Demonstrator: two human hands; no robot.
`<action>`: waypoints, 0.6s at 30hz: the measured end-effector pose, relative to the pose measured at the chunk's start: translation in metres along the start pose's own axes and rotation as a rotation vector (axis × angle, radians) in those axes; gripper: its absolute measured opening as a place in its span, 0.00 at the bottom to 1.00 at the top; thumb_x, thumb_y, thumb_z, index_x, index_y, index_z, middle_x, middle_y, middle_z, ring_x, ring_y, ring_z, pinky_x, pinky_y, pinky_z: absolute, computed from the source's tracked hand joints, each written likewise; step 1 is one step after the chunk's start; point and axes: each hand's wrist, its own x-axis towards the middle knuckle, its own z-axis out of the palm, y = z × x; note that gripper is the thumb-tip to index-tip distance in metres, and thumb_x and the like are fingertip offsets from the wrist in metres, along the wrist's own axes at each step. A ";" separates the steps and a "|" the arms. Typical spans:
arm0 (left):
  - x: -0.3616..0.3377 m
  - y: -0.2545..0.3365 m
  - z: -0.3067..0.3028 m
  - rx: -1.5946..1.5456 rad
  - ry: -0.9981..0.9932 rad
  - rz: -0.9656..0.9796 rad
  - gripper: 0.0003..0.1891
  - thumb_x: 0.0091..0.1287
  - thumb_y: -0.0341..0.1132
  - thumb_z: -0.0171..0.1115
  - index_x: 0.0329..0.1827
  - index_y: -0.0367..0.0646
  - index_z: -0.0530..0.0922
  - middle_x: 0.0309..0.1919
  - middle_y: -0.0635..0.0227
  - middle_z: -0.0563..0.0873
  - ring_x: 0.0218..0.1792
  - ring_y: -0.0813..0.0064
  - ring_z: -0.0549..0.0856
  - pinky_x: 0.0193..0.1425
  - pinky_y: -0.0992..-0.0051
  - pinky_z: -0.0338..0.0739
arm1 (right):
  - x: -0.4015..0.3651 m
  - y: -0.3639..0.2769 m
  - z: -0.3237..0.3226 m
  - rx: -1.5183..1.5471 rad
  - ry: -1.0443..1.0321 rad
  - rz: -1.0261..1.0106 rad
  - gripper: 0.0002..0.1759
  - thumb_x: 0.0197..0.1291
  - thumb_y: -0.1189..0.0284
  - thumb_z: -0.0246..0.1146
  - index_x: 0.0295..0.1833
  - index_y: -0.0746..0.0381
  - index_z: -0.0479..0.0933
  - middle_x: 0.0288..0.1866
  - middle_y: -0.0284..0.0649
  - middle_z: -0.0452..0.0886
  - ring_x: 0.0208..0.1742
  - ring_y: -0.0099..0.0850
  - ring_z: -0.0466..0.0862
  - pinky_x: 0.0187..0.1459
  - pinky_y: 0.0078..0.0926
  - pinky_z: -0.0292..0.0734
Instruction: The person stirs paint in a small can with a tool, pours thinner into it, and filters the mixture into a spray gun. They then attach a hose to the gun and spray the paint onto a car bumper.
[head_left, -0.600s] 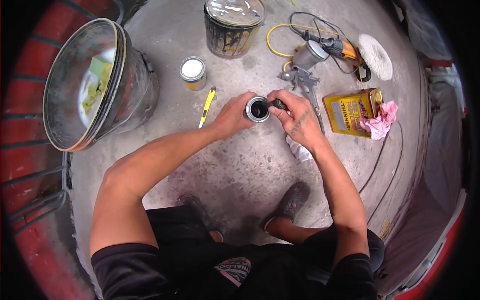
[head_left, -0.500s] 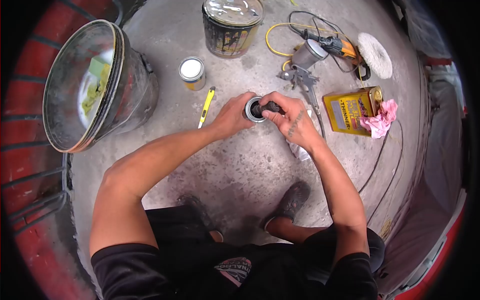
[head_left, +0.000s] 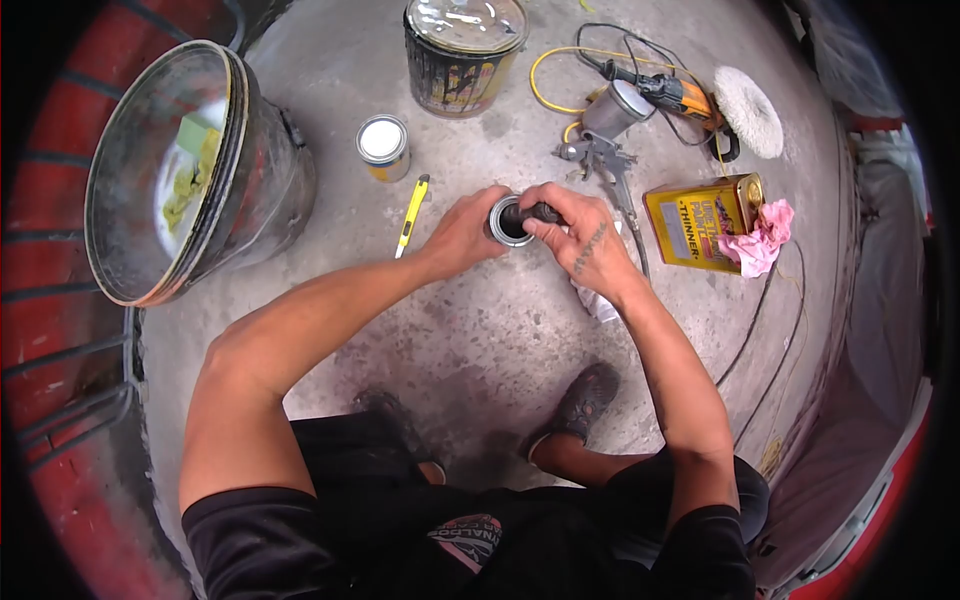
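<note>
Evidently, dark tool [head_left: 543,213] aimed toward nine o'clock.
Our left hand [head_left: 466,234] clasps the open can [head_left: 511,240]; our right hand [head_left: 582,236] pinches the dark tool, long axis roughly three-to-nine.

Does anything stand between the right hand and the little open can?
Nothing visible does: the right hand is at the open can, pinching a dark object at its mouth; the left hand grips its side.
</note>
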 end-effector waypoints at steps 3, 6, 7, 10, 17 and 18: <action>0.000 -0.005 0.001 -0.026 0.016 0.031 0.32 0.63 0.30 0.81 0.70 0.42 0.75 0.57 0.56 0.88 0.58 0.60 0.89 0.62 0.61 0.83 | 0.001 -0.007 -0.003 0.019 -0.150 0.142 0.12 0.69 0.75 0.72 0.54 0.62 0.81 0.45 0.50 0.89 0.42 0.46 0.89 0.43 0.41 0.81; 0.001 -0.004 0.004 -0.026 0.028 0.056 0.33 0.62 0.30 0.81 0.69 0.42 0.76 0.56 0.56 0.89 0.57 0.60 0.89 0.62 0.61 0.83 | 0.000 -0.006 -0.004 -0.043 -0.045 0.087 0.13 0.66 0.80 0.71 0.54 0.62 0.80 0.44 0.55 0.88 0.46 0.58 0.88 0.46 0.49 0.81; 0.001 -0.006 0.005 -0.002 0.027 0.039 0.33 0.62 0.31 0.82 0.69 0.42 0.76 0.56 0.56 0.89 0.57 0.60 0.90 0.62 0.61 0.83 | -0.001 -0.001 -0.001 0.020 -0.074 0.090 0.12 0.68 0.77 0.71 0.54 0.62 0.80 0.45 0.52 0.89 0.44 0.52 0.88 0.45 0.45 0.81; 0.001 -0.004 0.003 -0.006 0.024 0.031 0.33 0.63 0.31 0.82 0.70 0.42 0.76 0.56 0.56 0.89 0.57 0.60 0.90 0.61 0.61 0.83 | 0.000 -0.007 -0.007 0.029 -0.119 0.125 0.11 0.70 0.75 0.72 0.54 0.62 0.81 0.45 0.49 0.89 0.43 0.47 0.89 0.44 0.42 0.81; 0.002 -0.002 0.003 -0.031 -0.004 0.018 0.33 0.62 0.30 0.82 0.70 0.43 0.76 0.55 0.57 0.89 0.57 0.61 0.90 0.62 0.62 0.83 | -0.001 -0.008 -0.009 -0.035 -0.163 0.149 0.12 0.69 0.75 0.72 0.54 0.63 0.80 0.43 0.49 0.89 0.42 0.47 0.89 0.42 0.41 0.81; 0.002 -0.003 0.004 -0.032 -0.004 0.018 0.33 0.62 0.30 0.82 0.70 0.43 0.76 0.55 0.57 0.89 0.57 0.61 0.90 0.62 0.62 0.83 | -0.001 -0.006 -0.007 -0.036 -0.164 0.150 0.12 0.69 0.75 0.72 0.54 0.63 0.80 0.43 0.49 0.89 0.42 0.47 0.89 0.42 0.41 0.81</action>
